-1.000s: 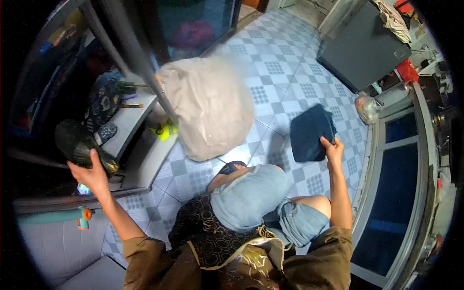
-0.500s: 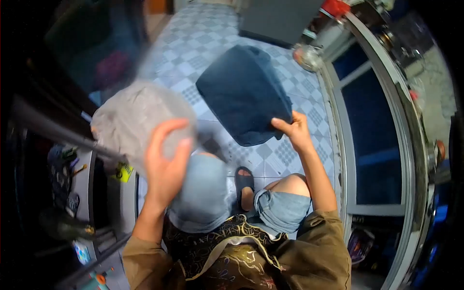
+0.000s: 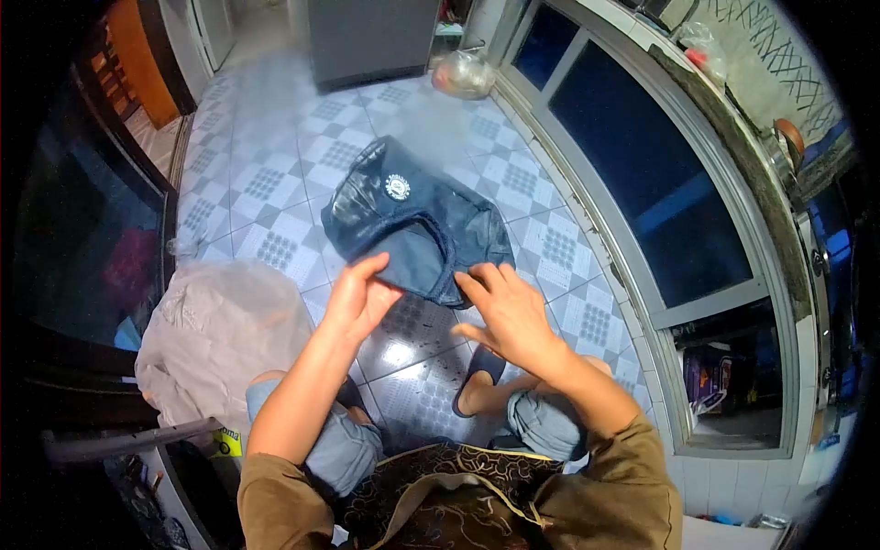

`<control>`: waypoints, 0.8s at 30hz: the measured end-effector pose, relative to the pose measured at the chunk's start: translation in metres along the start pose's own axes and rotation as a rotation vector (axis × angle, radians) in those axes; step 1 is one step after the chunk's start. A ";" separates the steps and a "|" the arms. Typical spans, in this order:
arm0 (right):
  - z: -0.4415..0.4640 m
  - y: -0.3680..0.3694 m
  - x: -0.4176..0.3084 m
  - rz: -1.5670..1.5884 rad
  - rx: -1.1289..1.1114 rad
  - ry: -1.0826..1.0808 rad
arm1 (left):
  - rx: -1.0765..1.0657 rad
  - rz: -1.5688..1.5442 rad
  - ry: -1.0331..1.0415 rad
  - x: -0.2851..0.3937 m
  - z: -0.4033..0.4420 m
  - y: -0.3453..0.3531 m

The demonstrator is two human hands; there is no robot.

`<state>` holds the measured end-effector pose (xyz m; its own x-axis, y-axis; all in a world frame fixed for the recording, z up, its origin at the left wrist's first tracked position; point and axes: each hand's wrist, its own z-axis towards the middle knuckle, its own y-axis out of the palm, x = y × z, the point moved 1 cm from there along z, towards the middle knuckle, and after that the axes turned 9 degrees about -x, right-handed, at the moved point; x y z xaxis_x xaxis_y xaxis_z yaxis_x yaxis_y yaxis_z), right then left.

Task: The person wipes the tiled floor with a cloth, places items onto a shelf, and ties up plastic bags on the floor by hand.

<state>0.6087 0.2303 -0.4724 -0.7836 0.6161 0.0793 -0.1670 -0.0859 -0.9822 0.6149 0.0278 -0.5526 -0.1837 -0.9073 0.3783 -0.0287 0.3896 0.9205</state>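
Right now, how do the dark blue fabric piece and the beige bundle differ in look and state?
The dark blue fabric piece bears a round white emblem; the pale beige bundle shows none. The left hand and right hand are at the blue piece's edge; neither touches the beige bundle. The blue piece shows an open mouth; the beige bundle doesn't. Both look soft and creased.

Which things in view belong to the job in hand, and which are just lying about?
In the job, apparently:
- dark blue cloth item
- left hand, pinching its rim
- right hand, at its edge

Lying about:
- pale fabric bundle
- plastic bag
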 end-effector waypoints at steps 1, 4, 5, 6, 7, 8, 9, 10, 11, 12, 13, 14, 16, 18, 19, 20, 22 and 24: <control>-0.003 0.000 0.001 0.195 -0.008 0.059 | 0.002 -0.005 -0.008 -0.002 0.004 -0.002; -0.008 0.000 0.008 0.229 0.081 0.121 | -0.061 0.002 -0.040 -0.006 0.013 -0.004; -0.008 -0.001 0.011 0.221 0.140 0.127 | -0.108 -0.008 -0.054 -0.007 0.016 -0.002; -0.006 0.000 0.013 0.198 0.189 0.110 | -0.114 -0.012 -0.060 -0.009 0.018 0.001; -0.005 0.000 0.013 0.194 0.188 0.116 | -0.129 -0.037 -0.063 -0.010 0.019 0.004; -0.003 -0.001 0.010 0.198 0.207 0.098 | -0.142 -0.060 -0.068 -0.012 0.019 0.006; -0.004 -0.001 0.008 0.204 0.230 0.084 | -0.143 -0.055 -0.080 -0.015 0.021 0.005; -0.001 0.001 0.006 0.163 0.292 0.052 | -0.155 -0.054 -0.080 -0.017 0.024 0.001; -0.002 0.003 0.004 0.152 0.293 0.070 | -0.173 -0.054 -0.081 -0.019 0.028 0.000; -0.003 0.007 -0.001 0.146 0.280 0.031 | -0.187 -0.056 -0.098 -0.019 0.029 0.000; -0.004 0.010 -0.004 0.141 0.266 -0.008 | -0.172 -0.064 -0.096 -0.019 0.031 -0.002; -0.003 0.011 -0.007 0.108 0.268 -0.035 | -0.154 -0.072 -0.094 -0.020 0.033 -0.002; -0.005 0.022 -0.009 0.073 0.246 -0.052 | -0.167 -0.069 -0.107 -0.019 0.036 -0.002; -0.005 0.026 -0.010 0.040 0.231 -0.079 | -0.180 -0.060 -0.109 -0.017 0.038 -0.004; -0.003 0.026 -0.012 0.038 0.231 -0.071 | -0.183 -0.059 -0.117 -0.017 0.039 -0.004; -0.002 0.027 -0.012 0.032 0.254 -0.040 | -0.183 -0.060 -0.113 -0.017 0.040 -0.004; 0.004 0.025 -0.012 0.025 0.273 -0.006 | -0.183 -0.065 -0.112 -0.018 0.041 -0.003; 0.011 0.019 -0.010 0.043 0.307 0.070 | -0.183 0.026 -0.089 -0.019 0.041 0.000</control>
<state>0.6068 0.2136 -0.4898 -0.7529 0.6580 0.0166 -0.3156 -0.3388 -0.8863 0.5782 0.0518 -0.5636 -0.2685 -0.8765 0.3995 0.1547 0.3701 0.9160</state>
